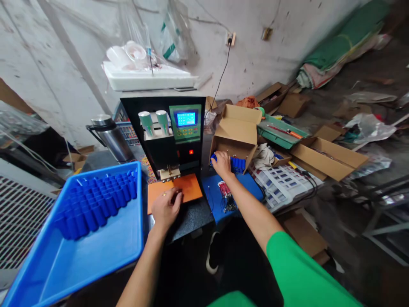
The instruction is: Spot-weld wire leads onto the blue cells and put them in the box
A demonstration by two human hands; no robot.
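My left hand (pixel 165 208) lies on an orange board (pixel 188 187) below the electrodes (pixel 170 172) of a black spot welder (pixel 188 160). Its fingers are curled in; whatever they may hold is hidden. My right hand (pixel 223 163) reaches into an open cardboard box (pixel 238 125), fingers closed round a blue-wrapped battery pack (pixel 213 157) that is mostly covered. More blue battery packs (pixel 238 165) stand in the box beside that hand. Red and black wire leads (pixel 226 198) lie bunched on a blue mat (pixel 247 185) under my right forearm.
A blue tray (pixel 96 260) with many upright blue cylinders (pixel 96 204) is at left. Behind it stands a steel jug (pixel 111 136). White foam (pixel 143 79) tops the welder. A green case (pixel 281 130), an open carton (pixel 329 157) and a white plastic crate (pixel 284 183) are at right.
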